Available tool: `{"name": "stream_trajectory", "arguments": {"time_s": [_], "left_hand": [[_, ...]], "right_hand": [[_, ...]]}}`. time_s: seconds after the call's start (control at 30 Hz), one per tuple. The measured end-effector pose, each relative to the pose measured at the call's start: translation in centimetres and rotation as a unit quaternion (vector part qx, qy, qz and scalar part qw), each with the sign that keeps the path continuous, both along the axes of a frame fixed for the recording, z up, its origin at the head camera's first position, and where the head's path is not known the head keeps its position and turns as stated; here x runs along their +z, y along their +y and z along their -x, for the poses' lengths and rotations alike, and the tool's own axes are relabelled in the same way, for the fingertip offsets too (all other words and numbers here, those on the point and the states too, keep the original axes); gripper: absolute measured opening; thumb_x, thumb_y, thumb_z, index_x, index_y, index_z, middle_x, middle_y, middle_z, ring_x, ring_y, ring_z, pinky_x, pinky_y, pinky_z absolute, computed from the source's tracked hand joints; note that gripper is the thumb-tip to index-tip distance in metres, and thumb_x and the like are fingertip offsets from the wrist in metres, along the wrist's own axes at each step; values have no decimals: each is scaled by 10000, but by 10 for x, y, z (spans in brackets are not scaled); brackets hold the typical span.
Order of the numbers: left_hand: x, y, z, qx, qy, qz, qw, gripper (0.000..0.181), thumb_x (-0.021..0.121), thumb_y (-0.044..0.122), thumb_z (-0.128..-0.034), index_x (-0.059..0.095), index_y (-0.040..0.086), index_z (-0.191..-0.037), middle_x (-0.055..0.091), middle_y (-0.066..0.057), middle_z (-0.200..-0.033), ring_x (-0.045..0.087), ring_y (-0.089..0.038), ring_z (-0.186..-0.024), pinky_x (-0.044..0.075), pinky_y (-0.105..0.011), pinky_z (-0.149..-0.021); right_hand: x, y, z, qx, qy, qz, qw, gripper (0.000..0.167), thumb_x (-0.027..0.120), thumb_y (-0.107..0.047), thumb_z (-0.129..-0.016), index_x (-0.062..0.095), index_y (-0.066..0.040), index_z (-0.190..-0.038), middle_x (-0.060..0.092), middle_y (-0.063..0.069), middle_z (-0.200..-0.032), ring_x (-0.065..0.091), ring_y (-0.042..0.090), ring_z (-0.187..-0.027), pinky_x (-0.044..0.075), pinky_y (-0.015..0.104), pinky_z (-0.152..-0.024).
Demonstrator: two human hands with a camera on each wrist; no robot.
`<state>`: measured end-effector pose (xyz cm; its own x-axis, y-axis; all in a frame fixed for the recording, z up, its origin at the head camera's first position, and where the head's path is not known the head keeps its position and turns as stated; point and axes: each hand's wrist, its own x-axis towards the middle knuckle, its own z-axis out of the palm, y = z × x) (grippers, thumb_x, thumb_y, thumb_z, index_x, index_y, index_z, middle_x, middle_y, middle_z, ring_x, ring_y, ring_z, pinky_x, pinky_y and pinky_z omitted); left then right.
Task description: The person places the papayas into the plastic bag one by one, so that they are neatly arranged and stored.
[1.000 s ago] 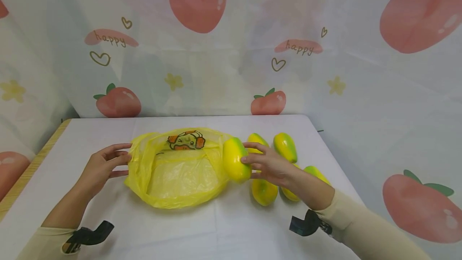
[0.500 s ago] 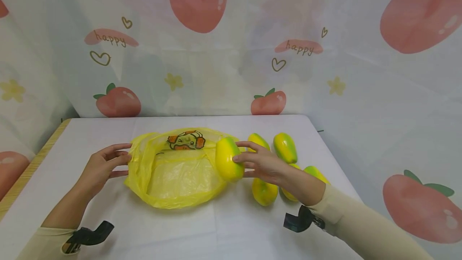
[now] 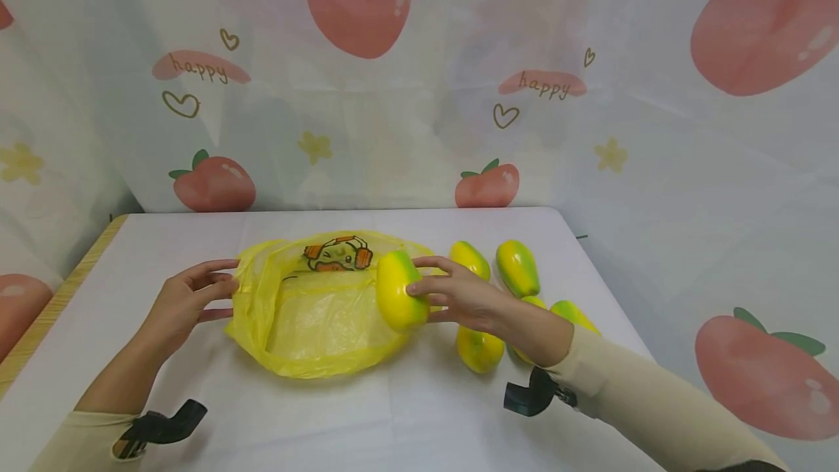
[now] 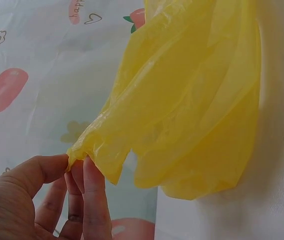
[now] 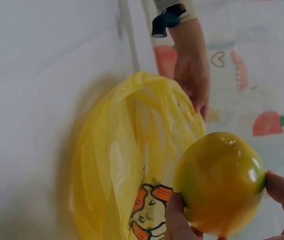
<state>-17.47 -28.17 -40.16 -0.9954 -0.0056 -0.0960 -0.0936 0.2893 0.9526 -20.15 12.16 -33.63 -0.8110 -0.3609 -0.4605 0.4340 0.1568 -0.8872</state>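
Observation:
A yellow plastic bag (image 3: 328, 319) with a cartoon print lies on the table, its mouth spread wide toward me. My left hand (image 3: 190, 304) pinches the bag's left edge; in the left wrist view, thumb and fingers grip a twisted corner of the yellow plastic (image 4: 181, 115). My right hand (image 3: 468, 297) holds a yellow-green mango (image 3: 396, 293) in front of the bag's right side. In the right wrist view, fingers and thumb hold the mango (image 5: 219, 185) from both sides, beside the bag's opening. Whether mango and bag touch cannot be told.
Several more mangoes lie on the right of the white table, among them one mango (image 3: 518, 268) at the back and another mango (image 3: 481, 349) nearer me. My right forearm partly covers some. A fruit-print cloth (image 3: 393, 130) hangs behind the table.
My right hand has moved left with the mango, from the bag's right edge to over its opening. The left hand and the bag look nearly unchanged.

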Motion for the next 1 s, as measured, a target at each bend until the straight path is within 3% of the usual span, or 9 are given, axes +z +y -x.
{"name": "stream_trajectory", "arguments": {"time_s": [1.0], "left_hand": [[2, 1, -1, 68, -52, -10, 10000, 541, 636, 344, -962, 490, 77, -1409, 583, 133, -1007, 625, 9, -890, 606, -286, -761]], "right_hand": [[-17, -37, 3, 256, -63, 25, 9996, 620, 725, -155, -882, 428, -127, -1425, 501, 164, -1401, 555, 370, -1230, 448, 569, -1045]]}}
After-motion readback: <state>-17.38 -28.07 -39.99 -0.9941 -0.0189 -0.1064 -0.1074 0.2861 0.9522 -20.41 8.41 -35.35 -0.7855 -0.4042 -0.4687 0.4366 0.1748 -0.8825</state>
